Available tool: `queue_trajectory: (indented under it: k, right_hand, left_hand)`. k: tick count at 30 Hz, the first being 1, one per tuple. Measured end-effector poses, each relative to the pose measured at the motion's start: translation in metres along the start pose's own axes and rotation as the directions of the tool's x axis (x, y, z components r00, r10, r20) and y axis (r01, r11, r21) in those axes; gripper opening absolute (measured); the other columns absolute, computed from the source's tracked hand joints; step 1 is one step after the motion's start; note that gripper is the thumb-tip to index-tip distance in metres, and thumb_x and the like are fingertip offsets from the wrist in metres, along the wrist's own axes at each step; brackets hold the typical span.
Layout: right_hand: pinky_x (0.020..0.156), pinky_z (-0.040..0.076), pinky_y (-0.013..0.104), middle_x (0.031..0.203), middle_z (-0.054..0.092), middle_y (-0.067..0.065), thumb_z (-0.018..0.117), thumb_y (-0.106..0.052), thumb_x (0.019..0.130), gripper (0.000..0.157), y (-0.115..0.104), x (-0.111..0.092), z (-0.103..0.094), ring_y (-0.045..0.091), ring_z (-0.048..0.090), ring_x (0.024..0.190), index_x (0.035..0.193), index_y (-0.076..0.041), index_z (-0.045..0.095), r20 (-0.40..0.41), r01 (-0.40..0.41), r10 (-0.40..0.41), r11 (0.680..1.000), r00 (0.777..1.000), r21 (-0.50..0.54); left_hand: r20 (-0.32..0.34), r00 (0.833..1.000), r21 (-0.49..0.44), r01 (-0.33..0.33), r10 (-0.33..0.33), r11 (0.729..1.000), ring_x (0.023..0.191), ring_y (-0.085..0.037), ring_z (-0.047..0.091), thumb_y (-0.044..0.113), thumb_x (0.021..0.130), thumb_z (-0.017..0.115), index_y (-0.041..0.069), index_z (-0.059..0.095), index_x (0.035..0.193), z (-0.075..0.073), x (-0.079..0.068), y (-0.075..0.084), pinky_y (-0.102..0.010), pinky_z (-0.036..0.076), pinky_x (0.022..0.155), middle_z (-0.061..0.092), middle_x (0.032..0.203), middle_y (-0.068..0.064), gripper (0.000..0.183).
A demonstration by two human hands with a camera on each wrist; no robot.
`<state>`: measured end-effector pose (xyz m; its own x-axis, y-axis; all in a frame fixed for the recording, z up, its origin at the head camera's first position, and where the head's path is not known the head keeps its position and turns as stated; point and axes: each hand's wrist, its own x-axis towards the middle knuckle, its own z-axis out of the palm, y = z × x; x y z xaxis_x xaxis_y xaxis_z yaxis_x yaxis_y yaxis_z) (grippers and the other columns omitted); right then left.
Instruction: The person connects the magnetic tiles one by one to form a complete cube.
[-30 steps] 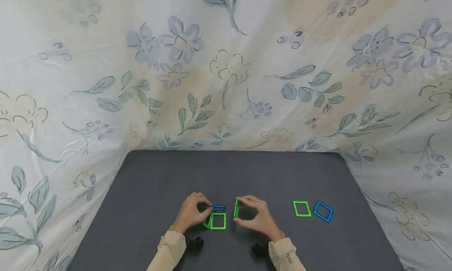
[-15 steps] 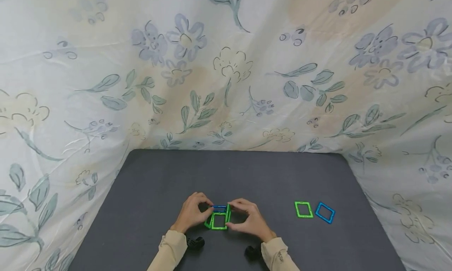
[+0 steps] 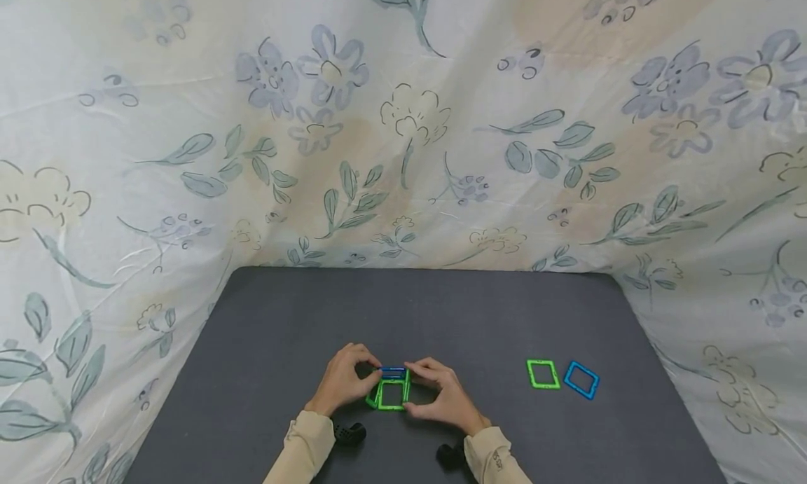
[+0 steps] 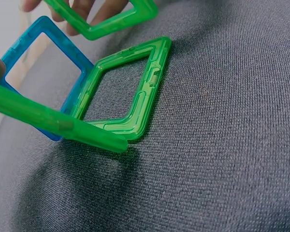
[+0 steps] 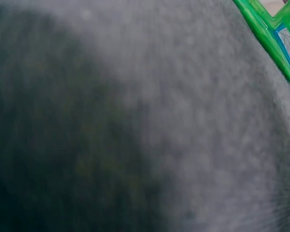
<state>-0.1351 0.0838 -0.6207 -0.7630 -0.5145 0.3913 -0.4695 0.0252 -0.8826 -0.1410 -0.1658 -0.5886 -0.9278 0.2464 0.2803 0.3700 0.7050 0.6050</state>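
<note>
A green square magnetic tile (image 4: pixel 150 87) lies flat on the table, with a blue magnetic tile (image 4: pixel 67 47) standing along its back edge. At its left side a second green tile (image 4: pixel 58 123) leans outward. My left hand (image 3: pixel 343 382) pinches the corner where that left tile meets the blue one. With thumb and fingertips at opposite ends, my right hand (image 3: pixel 446 394) holds a third green tile (image 3: pixel 407 384) upright at the base's right edge. Only a green and blue corner of the tiles shows in the right wrist view.
A loose green tile (image 3: pixel 543 386) and a loose blue tile (image 3: pixel 581 391) lie flat to the right on the dark grey table (image 3: pixel 410 309). Floral cloth (image 3: pixel 416 211) hangs behind and at both sides. A black wrist device (image 3: pixel 349 435) sits under the left wrist.
My right hand has moved left, bringing its green tile from apart to the right edge of the tile group. My left hand has kept its pinch in place.
</note>
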Motion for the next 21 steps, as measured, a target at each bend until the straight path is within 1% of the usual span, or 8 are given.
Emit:
queue_trajectory:
  k: [7,9,11,14,17,21]
  right_hand:
    - [0.096,0.057,0.035,0.120,0.062,0.015,0.082,-0.004,0.083,0.064,0.0037,-0.0022,0.0020,0.025,0.066,0.116,0.139,0.011,0.056,0.005,-0.026,0.026,0.999,1.000,-0.031]
    - [0.097,0.057,0.036,0.120,0.061,0.016,0.082,-0.003,0.084,0.063,0.0050,-0.0026,0.0029,0.026,0.066,0.116,0.139,0.011,0.056,0.007,-0.027,0.027,0.999,1.000,-0.028]
    - [0.097,0.057,0.037,0.120,0.060,0.019,0.081,-0.001,0.084,0.063,0.0064,-0.0026,0.0039,0.030,0.066,0.116,0.139,0.013,0.055,0.008,-0.017,0.018,1.000,1.000,-0.017]
    - [0.098,0.056,0.037,0.122,0.059,0.019,0.081,0.000,0.083,0.065,0.0071,-0.0023,0.0051,0.032,0.065,0.118,0.141,0.013,0.053,0.008,-0.025,0.025,1.000,1.000,0.000]
    - [0.100,0.055,0.035,0.123,0.059,0.018,0.081,-0.001,0.083,0.067,0.0077,-0.0021,0.0060,0.026,0.065,0.119,0.142,0.012,0.052,0.008,-0.038,0.038,0.999,0.999,0.003]
    - [0.101,0.055,0.032,0.124,0.058,0.016,0.081,0.000,0.082,0.067,0.0094,-0.0028,0.0067,0.015,0.063,0.121,0.142,0.011,0.053,0.008,-0.043,0.043,0.999,0.999,0.015]
  left_hand:
    - [0.018,1.000,-0.020,0.009,-0.009,1.000,0.084,-0.013,0.060,0.023,0.086,0.079,0.020,0.081,0.085,-0.0021,-0.0007,0.0014,-0.030,0.052,0.077,0.067,0.084,0.012,0.003]
    - [0.017,1.000,-0.021,0.006,-0.005,1.000,0.084,-0.013,0.060,0.025,0.087,0.079,0.019,0.081,0.085,-0.0021,-0.0008,0.0010,-0.030,0.051,0.076,0.066,0.084,0.012,0.007]
    - [0.014,1.000,-0.023,0.000,0.000,1.000,0.083,-0.012,0.060,0.028,0.088,0.079,0.017,0.081,0.085,-0.0018,-0.0012,0.0002,-0.030,0.051,0.076,0.066,0.083,0.013,0.012]
    - [0.006,1.000,-0.025,-0.008,0.008,1.000,0.082,-0.010,0.059,0.027,0.086,0.081,0.017,0.081,0.086,-0.0014,-0.0016,-0.0009,-0.030,0.051,0.075,0.066,0.083,0.013,0.010]
    - [0.004,1.000,-0.042,-0.019,0.020,0.999,0.079,-0.006,0.059,0.022,0.084,0.082,0.019,0.081,0.087,-0.0013,-0.0017,-0.0018,-0.027,0.051,0.073,0.066,0.082,0.013,0.004]
    - [0.026,0.999,-0.104,-0.034,0.036,0.994,0.069,0.000,0.054,0.016,0.087,0.079,0.018,0.080,0.086,-0.0015,-0.0012,-0.0035,-0.022,0.048,0.066,0.063,0.076,0.012,0.003]
